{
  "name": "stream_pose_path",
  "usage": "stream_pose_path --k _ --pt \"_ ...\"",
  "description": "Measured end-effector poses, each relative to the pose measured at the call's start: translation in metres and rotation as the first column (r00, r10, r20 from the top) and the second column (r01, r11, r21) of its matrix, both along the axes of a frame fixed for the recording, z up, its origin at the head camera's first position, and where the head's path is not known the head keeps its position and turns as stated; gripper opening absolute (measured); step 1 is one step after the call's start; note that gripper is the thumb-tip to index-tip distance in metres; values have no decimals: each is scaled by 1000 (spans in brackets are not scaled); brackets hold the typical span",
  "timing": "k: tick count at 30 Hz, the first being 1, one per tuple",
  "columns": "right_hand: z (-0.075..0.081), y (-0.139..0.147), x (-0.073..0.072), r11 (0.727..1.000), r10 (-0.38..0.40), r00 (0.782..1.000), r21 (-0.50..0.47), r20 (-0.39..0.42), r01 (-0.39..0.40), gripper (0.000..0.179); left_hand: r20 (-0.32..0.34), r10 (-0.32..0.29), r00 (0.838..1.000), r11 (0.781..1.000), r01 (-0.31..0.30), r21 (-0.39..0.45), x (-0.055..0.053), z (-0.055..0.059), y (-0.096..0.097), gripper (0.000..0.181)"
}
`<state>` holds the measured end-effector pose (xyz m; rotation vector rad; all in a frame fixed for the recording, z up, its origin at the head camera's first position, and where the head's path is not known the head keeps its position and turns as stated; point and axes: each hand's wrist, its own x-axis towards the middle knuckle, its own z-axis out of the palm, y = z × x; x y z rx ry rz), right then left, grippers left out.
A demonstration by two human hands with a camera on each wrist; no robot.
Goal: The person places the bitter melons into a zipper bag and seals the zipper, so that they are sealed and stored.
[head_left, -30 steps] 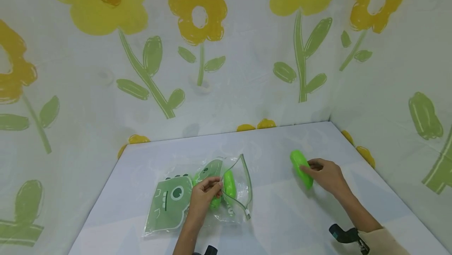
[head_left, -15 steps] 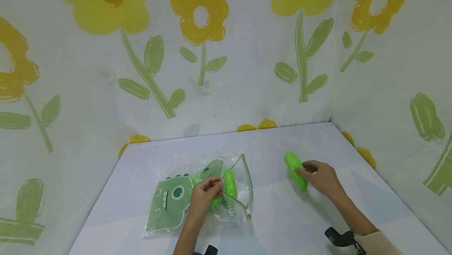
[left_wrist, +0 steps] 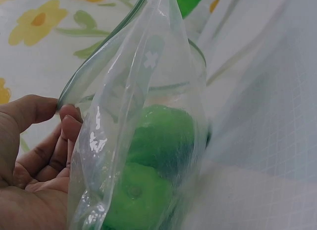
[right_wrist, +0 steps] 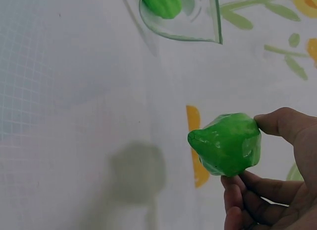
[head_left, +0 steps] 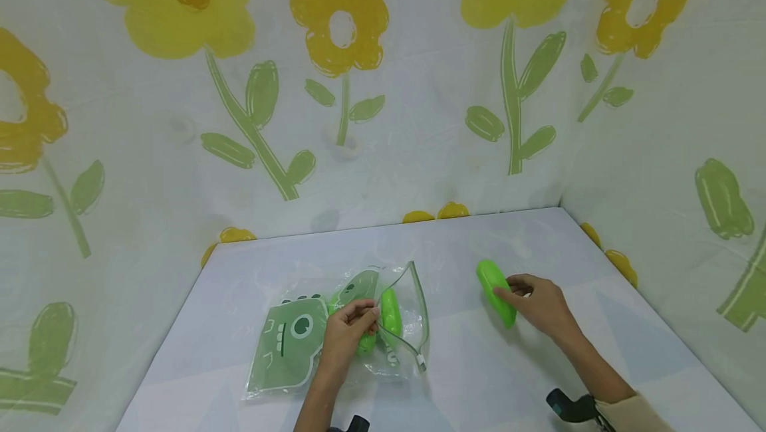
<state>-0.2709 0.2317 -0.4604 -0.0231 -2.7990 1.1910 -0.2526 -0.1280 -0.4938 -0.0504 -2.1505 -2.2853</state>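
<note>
A clear zip bag [head_left: 284, 349] with a green dinosaur print lies on the table, its mouth spread towards the right. My left hand [head_left: 342, 335] pinches the bag's green-edged rim between thumb and fingertip. Through the film in the left wrist view, bright green pieces [left_wrist: 163, 133] show inside, partly blurred by the plastic. To the right of the bag, my right hand [head_left: 541, 306] holds a glossy green cucumber-shaped piece [head_left: 493, 291] above the table. In the right wrist view its faceted, pointed end [right_wrist: 225, 143] faces the camera, thumb on one side and fingers on the other.
The pale table [head_left: 461, 385] stretches around the bag, backed by a flower-printed cloth [head_left: 395, 173] along its far edge. A similar cloth [head_left: 658, 173] borders the right side. Dark wrist mounts [head_left: 571, 407] sit on both forearms.
My right hand has moved left, carrying the green cucumber-shaped piece nearer the bag, more slowly in the last half second. My left hand and the bag stay almost where they were.
</note>
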Motion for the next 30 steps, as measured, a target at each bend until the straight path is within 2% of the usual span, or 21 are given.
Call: stream_pose_path --k 30 --pt "-1 -15 1 999 33 999 -23 2 -33 60 -6 0 1000 1000 0 -1 0 1 0 32"
